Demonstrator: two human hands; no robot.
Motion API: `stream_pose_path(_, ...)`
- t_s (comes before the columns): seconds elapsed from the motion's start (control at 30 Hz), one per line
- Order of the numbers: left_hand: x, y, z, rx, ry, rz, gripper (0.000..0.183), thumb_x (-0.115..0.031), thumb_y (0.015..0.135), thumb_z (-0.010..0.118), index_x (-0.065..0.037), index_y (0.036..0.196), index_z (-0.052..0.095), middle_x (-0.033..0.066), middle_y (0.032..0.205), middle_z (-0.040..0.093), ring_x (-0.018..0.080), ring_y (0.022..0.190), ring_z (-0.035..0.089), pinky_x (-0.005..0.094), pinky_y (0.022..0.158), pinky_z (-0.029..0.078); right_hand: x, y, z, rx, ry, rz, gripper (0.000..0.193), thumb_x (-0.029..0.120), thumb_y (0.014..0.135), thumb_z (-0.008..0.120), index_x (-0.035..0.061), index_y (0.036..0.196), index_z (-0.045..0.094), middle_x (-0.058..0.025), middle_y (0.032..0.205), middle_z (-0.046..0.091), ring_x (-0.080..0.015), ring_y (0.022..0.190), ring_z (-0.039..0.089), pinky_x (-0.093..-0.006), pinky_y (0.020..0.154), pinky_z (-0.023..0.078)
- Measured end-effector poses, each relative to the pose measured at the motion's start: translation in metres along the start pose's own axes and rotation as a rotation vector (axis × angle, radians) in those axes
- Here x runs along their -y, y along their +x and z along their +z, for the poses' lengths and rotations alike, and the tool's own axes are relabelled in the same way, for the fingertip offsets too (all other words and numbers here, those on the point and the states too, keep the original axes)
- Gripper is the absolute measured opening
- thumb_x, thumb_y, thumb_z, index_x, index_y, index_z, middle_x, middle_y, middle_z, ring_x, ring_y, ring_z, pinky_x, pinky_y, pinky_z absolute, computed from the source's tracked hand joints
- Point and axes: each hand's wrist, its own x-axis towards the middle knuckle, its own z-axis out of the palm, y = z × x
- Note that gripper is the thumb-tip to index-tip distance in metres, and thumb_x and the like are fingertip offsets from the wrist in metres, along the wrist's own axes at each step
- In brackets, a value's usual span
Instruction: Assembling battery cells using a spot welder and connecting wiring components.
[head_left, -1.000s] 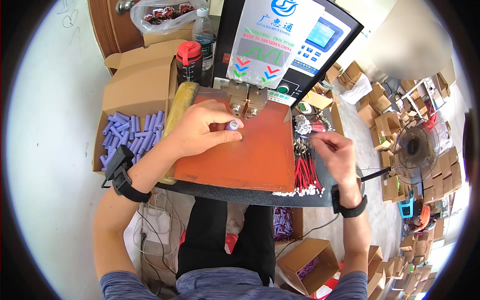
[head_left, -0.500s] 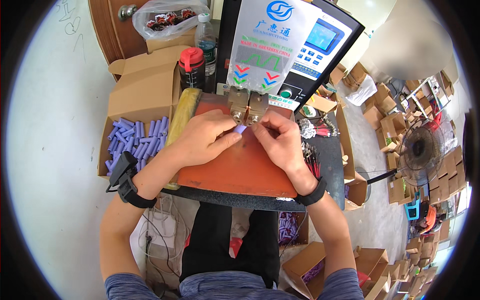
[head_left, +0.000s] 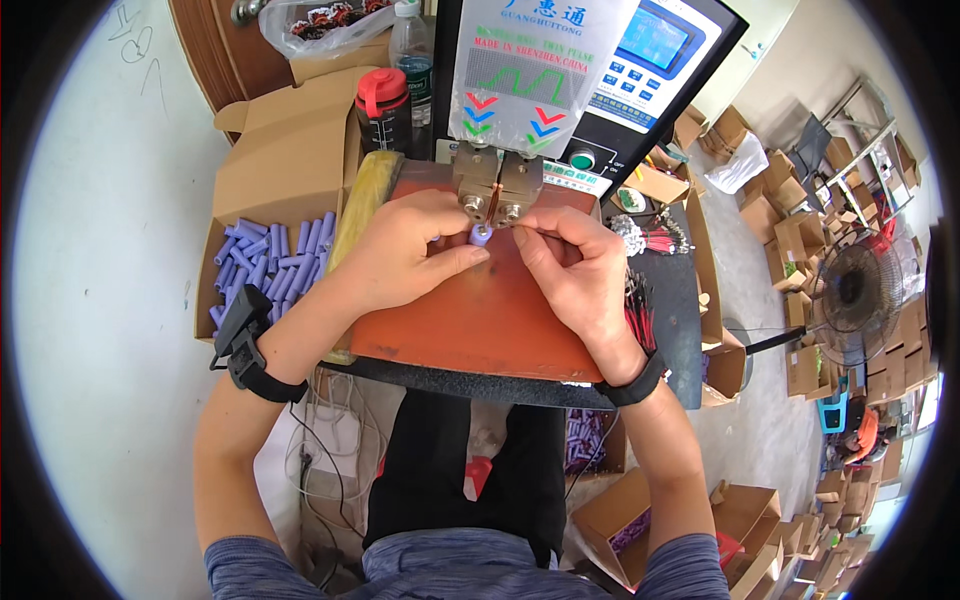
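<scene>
My left hand is closed round a purple cylindrical battery cell. One end of the cell shows, right below the electrode tips of a spot welder; whether it touches them I cannot tell. Just right of the tips, my right hand is pinched, thumb against forefinger. Anything in that pinch is too small to make out. Both hands are over an orange mat on the dark bench. The welder's black housing, with a blue screen and a green button, rises behind.
Left of the mat stands an open cardboard box of purple cells, beside a yellow wrapped bundle. A red-lidded bottle and a clear bottle stand behind. Red-and-black leads lie at the right, and a fan stands beyond.
The cell in my left hand has turned so that its end now shows under the electrodes. My right hand has shifted slightly right, its fingertips staying near the tips. The whole view has tilted a little.
</scene>
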Motion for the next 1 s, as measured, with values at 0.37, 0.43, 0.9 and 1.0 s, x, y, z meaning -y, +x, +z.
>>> stream_pose_path(0.37,0.005,0.0,0.004,-0.019,0.129,0.164,0.022,-0.02,0.081,0.067,-0.001,0.077,0.056,0.0136,0.076,0.056,0.0338,0.074,0.055,0.0417,0.063,0.042,0.001,-0.001,-0.001,0.02,0.019,-0.051,0.01,0.003,0.078,0.071,0.0019,0.088,0.07,-0.0066,0.078,0.067,-0.0115,0.065,0.062,-0.024,0.058,0.049)
stream_pose_path(0.43,0.004,0.0,0.003,-0.013,0.129,0.146,0.022,-0.02,0.081,0.067,-0.001,0.077,0.056,0.0135,0.076,0.056,0.0338,0.074,0.055,0.0417,0.063,0.042,0.001,0.0,0.0,0.03,-0.014,-0.071,0.01,0.004,0.077,0.071,0.0023,0.087,0.07,-0.0072,0.079,0.068,-0.0134,0.066,0.063,-0.025,0.058,0.049)
stream_pose_path(0.9,0.006,0.0,0.005,-0.02,0.114,0.147,0.021,-0.019,0.08,0.067,-0.002,0.078,0.057,0.0135,0.077,0.057,0.0334,0.075,0.056,0.0414,0.063,0.042,0.011,0.002,0.001,0.048,-0.158,-0.115,0.01,0.004,0.075,0.072,0.0031,0.084,0.07,-0.0075,0.078,0.069,-0.0186,0.065,0.063,-0.0277,0.057,0.051)
stream_pose_path(1.0,0.006,-0.002,0.003,-0.003,0.138,0.117,0.02,-0.02,0.081,0.067,-0.002,0.081,0.059,0.0135,0.076,0.057,0.0332,0.076,0.056,0.0412,0.063,0.043,0.012,0.002,0.001,0.041,-0.185,-0.126,0.009,0.005,0.075,0.073,0.0039,0.084,0.07,-0.0073,0.076,0.067,-0.0178,0.063,0.062,-0.0276,0.056,0.05)
